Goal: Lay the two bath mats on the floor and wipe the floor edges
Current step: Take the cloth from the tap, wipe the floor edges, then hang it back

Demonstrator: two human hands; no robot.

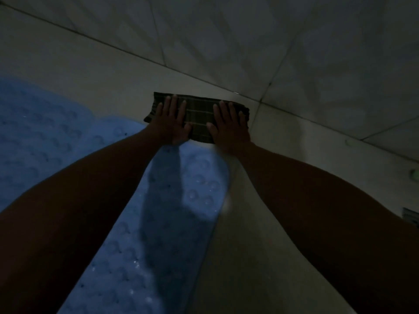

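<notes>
Dim scene, pale tiled floor (95, 71) meeting tiled wall (294, 41) along a diagonal edge; blue bath mat (163, 234) with round bumps lies flat on the floor, running from bottom centre up to just short of the hands; second blue bath mat (34, 132) lies flat at left, its edge touching or overlapping the first, hard to tell in this light; both forearms reach forward over the mats; dark plaid cloth (198, 116), folded into a strip, lies on the floor just beside the wall edge, beyond the mat ends; left hand (171, 123) pressed flat on the cloth's left part, fingers spread and extended, not clasping; right hand (230, 126) pressed flat on the cloth's right part, fingers likewise spread; small pale-green items (415, 173) on the floor at far right, too dim to identify.
</notes>
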